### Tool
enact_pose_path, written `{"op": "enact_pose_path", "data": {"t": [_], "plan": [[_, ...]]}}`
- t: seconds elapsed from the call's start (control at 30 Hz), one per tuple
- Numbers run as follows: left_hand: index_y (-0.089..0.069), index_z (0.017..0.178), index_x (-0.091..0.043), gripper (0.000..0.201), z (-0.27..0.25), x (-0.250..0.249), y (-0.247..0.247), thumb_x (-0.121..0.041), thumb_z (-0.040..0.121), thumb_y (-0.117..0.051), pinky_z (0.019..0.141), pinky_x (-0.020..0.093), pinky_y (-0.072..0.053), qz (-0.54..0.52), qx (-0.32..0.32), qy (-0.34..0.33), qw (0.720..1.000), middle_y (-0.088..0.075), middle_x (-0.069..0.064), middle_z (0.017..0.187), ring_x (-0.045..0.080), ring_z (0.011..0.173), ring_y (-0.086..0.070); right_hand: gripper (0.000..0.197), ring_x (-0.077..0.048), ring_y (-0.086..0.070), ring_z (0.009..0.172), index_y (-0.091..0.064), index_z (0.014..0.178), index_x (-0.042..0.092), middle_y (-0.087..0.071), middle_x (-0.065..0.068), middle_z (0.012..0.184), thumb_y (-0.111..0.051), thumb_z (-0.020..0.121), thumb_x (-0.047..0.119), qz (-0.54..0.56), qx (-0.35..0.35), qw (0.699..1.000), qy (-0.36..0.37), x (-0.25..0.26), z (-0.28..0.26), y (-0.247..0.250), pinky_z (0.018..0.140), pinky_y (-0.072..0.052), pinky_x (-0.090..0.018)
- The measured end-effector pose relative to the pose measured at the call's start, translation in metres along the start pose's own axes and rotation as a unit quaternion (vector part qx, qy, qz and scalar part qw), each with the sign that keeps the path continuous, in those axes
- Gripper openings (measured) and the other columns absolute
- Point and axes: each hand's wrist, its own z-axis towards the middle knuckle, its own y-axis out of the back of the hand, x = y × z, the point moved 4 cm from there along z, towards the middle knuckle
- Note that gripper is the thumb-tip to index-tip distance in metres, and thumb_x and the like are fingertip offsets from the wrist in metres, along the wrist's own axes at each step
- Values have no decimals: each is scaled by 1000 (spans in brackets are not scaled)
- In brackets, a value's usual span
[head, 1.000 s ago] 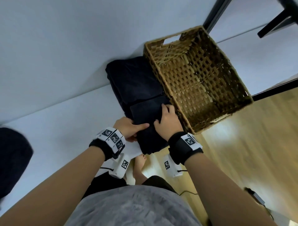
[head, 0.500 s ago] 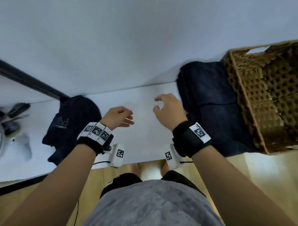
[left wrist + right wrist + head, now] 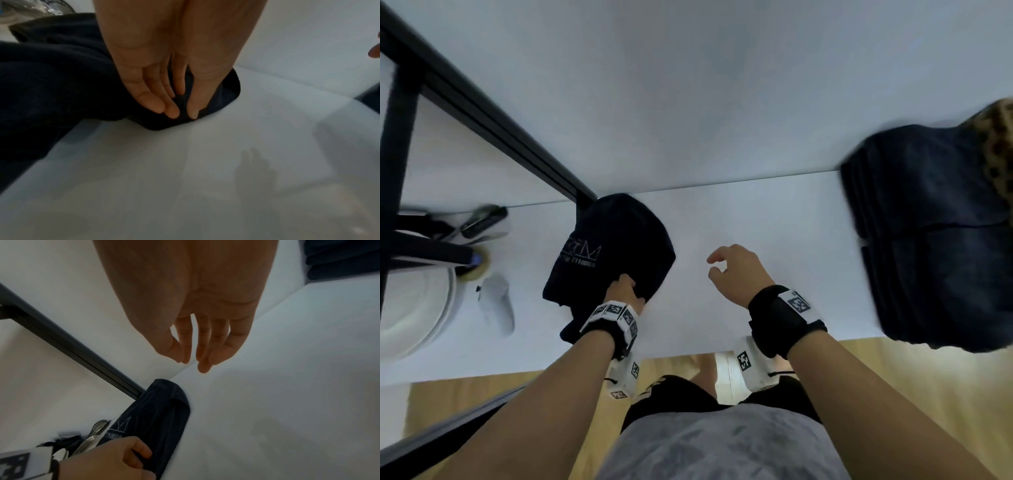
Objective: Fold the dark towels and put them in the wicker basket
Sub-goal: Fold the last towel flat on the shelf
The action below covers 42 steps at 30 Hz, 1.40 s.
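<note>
Nearest the body, the left hand (image 3: 624, 291) pinches the near edge of a crumpled dark towel (image 3: 613, 246); in the left wrist view its fingers (image 3: 153, 104) and thumb are curled round a bunched fold of the cloth, which lies on the white tabletop (image 3: 774, 222). The towel carries a pale printed logo on its upper face and rests left of centre, its far end touching the foot of a black frame bar (image 3: 482, 113).

The right hand (image 3: 736, 274) hovers over bare tabletop, holding nothing, fingers loosely curled and slightly apart; the right wrist view shows its fingertips (image 3: 202, 366) clear of the surface and well apart from the towel.

Further right, a stack (image 3: 935, 240) of folded dark towels sits on the tabletop, its near end overhanging the front edge. Just beyond it, at the right border, a blurred corner of the wicker basket (image 3: 996, 144) touches the stack.

On the far left, a white round dish (image 3: 421, 315) and some metal utensils (image 3: 479, 222) lie on the tabletop; they are too blurred to name more closely.
</note>
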Motion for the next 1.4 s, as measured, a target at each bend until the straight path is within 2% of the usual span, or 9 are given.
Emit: {"op": "enact_pose_path", "data": {"t": [0.2, 0.37, 0.5, 0.7, 0.83, 1.0, 1.13, 1.23, 1.4], "plan": [[-59, 94, -13, 21, -14, -32, 15, -22, 78, -69, 54, 21, -40, -140, -67, 2, 988, -60, 2, 82, 11, 63, -53, 22, -9, -55, 95, -67, 110, 19, -64, 4, 114, -55, 92, 19, 53, -25, 998, -25, -15, -9, 0, 84, -38, -17], [-58, 74, -23, 11, -46, -74, 57, -21, 75, -69, 63, 19, -41, -303, -74, -82, 947, -60, -7, 73, 13, 71, -56, 23, -16, -66, 99, -67, 111, 21, -67, 5, 108, -55, 92, 18, 138, -32, 989, -33, -19, -23, 11, 87, -49, -23], [-57, 83, -23, 17, -93, -105, 80, -8, 80, -65, 69, 38, -50, -443, -10, -167, 881, -56, -6, 67, 16, 70, -55, 42, -8, -65, 91, -53, 127, 35, -65, 6, 109, -60, 90, 18, 177, 17, 983, 36, -9, -48, 19, 66, -47, -10], [-65, 91, -30, 12, -168, -146, 99, -19, 87, -69, 76, 29, -55, -376, -55, -289, 879, -68, -1, 91, 10, 79, -67, 78, -3, -63, 88, -29, 144, 50, -67, 8, 95, -61, 83, 14, 143, -21, 979, 143, -1, -100, 49, 74, -49, -13], [-69, 86, -27, 10, -215, -167, 106, -17, 88, -68, 75, 24, -54, -397, -82, -330, 852, -71, -3, 89, 7, 83, -68, 48, 7, -59, 84, -61, 123, 42, -67, 24, 89, -58, 85, 13, 117, -123, 964, 203, 3, -141, 88, 74, -43, -5], [-70, 99, -13, 29, -266, -169, 107, 8, 91, -51, 81, 33, -59, -518, -7, -388, 763, -74, 9, 103, 29, 91, -72, 34, -5, -67, 80, -70, 87, 40, -73, 14, 82, -54, 86, 10, 174, -219, 930, 237, 16, -196, 142, 77, -53, -21], [-67, 103, -22, 43, -287, -149, 85, 14, 84, -53, 79, 27, -58, -403, -71, -391, 825, -73, -5, 105, 14, 89, -73, 31, -4, -62, 63, -69, 83, 39, -68, 11, 66, -50, 85, 15, 203, -256, 904, 276, 41, -244, 168, 68, -56, -30], [-64, 102, -29, 48, -294, -125, 63, 13, 82, -56, 71, 20, -53, -317, -107, -359, 871, -70, -8, 107, 8, 89, -71, 30, -16, -69, 79, -75, 90, 31, -73, 3, 78, -49, 87, 15, 240, -273, 884, 295, 62, -274, 183, 80, -59, -43], [-58, 107, -33, 42, -306, -108, 40, -1, 84, -69, 71, 15, -54, -320, -111, -336, 879, -67, -1, 111, 4, 81, -69, 34, -14, -71, 90, -75, 103, 28, -76, 5, 94, -48, 93, 9, 284, -276, 853, 341, 98, -320, 206, 84, -59, -41]]}}
